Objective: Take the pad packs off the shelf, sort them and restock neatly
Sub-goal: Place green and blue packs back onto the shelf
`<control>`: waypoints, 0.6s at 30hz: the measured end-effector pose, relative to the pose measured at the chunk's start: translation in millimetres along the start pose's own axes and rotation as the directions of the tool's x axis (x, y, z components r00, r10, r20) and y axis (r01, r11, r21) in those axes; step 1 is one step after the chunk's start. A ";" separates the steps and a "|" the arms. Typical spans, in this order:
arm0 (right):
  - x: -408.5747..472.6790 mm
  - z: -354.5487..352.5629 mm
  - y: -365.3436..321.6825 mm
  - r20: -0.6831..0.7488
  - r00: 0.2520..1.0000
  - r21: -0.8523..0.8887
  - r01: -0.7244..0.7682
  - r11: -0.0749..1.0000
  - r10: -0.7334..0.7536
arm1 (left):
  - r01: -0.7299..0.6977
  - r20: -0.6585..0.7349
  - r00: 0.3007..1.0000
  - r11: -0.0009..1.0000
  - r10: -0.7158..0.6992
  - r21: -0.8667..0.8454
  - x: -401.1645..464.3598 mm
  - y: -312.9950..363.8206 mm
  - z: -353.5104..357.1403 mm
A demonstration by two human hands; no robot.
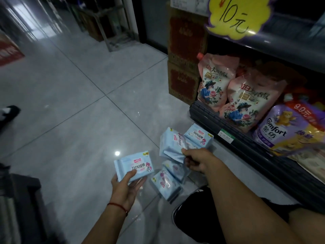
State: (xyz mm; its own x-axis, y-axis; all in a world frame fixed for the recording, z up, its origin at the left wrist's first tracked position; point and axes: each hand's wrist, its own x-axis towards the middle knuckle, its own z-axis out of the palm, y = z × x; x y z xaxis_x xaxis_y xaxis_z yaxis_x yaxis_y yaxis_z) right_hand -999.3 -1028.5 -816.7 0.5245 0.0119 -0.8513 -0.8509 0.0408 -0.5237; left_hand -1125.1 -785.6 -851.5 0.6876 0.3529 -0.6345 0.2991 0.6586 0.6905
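My left hand [128,184] holds a light-blue pad pack [133,165] face up above the grey floor, thumb across its front. My right hand [195,162] pinches the edge of another light-blue pad pack [171,144], which hangs tilted with a second pack against it. More packs lie on the floor: one [199,135] by the base of the shelf [246,148], and two [167,184] just below my right hand, partly hidden by it.
The bottom shelf holds pink detergent pouches [246,95] and a purple softener pouch [284,129]. Brown cartons [184,55] are stacked at the shelf's left end. A yellow price sign [237,16] hangs above. My black shoe [191,213] is near the packs; someone's shoe [9,112] at far left.
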 end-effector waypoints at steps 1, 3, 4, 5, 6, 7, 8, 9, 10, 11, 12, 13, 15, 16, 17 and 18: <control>-11.0 -0.1 -8.3 0.038 0.999 0.059 0.010 0.998 -0.012 | -0.020 -0.019 1.000 1.000 0.020 -0.003 -0.1 2.1 13.7; -34.3 -0.2 -25.8 0.114 0.992 0.137 0.030 0.990 -0.046 | -0.046 -0.026 0.999 0.998 0.045 -0.039 -2.8 6.1 45.9; -46.7 0.2 -34.1 0.144 0.987 0.164 0.046 0.985 -0.070 | -0.060 0.005 0.998 0.996 0.060 -0.063 -5.4 8.6 63.9; -58.6 0.6 -42.1 0.168 0.980 0.179 0.072 0.981 -0.102 | -0.078 0.062 0.995 0.994 0.083 -0.082 -8.2 11.4 82.5; -69.4 0.9 -49.4 0.178 0.974 0.172 0.112 0.979 -0.142 | -0.102 0.133 0.985 0.990 0.114 -0.099 -12.8 15.0 101.7; -77.6 0.9 -55.1 0.172 0.967 0.144 0.165 0.976 -0.189 | -0.127 0.187 0.971 0.985 0.146 -0.113 -16.4 19.0 119.6; -86.5 0.0 -59.9 0.156 0.958 0.109 0.226 0.968 -0.241 | -0.147 0.232 0.957 0.980 0.175 -0.132 -21.8 23.9 137.6; -93.8 -2.1 -64.0 0.135 0.945 0.071 0.292 0.954 -0.299 | -0.163 0.264 0.944 0.975 0.200 -0.153 -25.1 28.3 153.3; -101.0 -6.1 -68.2 0.119 0.926 0.039 0.357 0.933 -0.359 | -0.174 0.296 0.930 0.970 0.219 -0.170 -27.9 32.0 167.6; -108.8 -11.1 -72.2 0.109 0.906 0.020 0.409 0.912 -0.408 | -0.179 0.325 0.917 0.967 0.231 -0.180 -30.0 34.4 180.2; -119.6 -17.0 -76.0 0.115 0.884 -0.004 0.456 0.890 -0.453 | -0.173 0.348 0.909 0.968 0.229 -0.184 -33.8 36.4 190.9; -127.1 -24.0 -80.1 0.115 0.863 -0.034 0.498 0.867 -0.491 | -0.157 0.377 0.900 0.970 0.219 -0.188 -37.3 37.8 200.7; -145.1 -40.8 -88.7 0.090 0.816 -0.123 0.579 0.806 -0.572 | -0.135 0.459 0.865 0.975 0.203 -0.177 -44.6 37.8 219.9; -153.9 -50.5 -93.3 0.064 0.783 -0.157 0.620 0.769 -0.619 | -0.132 0.505 0.841 0.978 0.196 -0.159 -49.5 38.1 230.3; -163.0 -61.0 -97.4 0.026 0.746 -0.177 0.659 0.731 -0.666 | -0.132 0.543 0.819 0.981 0.187 -0.139 -54.5 38.6 241.0; -173.1 -72.1 -100.7 -0.024 0.707 -0.194 0.690 0.697 -0.706 | -0.129 0.575 0.799 0.984 0.176 -0.121 -59.8 39.3 251.9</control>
State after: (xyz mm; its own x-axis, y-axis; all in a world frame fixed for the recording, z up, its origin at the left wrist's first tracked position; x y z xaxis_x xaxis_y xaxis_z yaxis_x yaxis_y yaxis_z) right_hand -1006.5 -1106.7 -618.9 0.9715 -0.0439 -0.2331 -0.2372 -0.1567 -0.9587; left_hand -987.8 -948.2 -698.9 0.9825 0.0153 -0.1856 0.1253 0.6829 0.7197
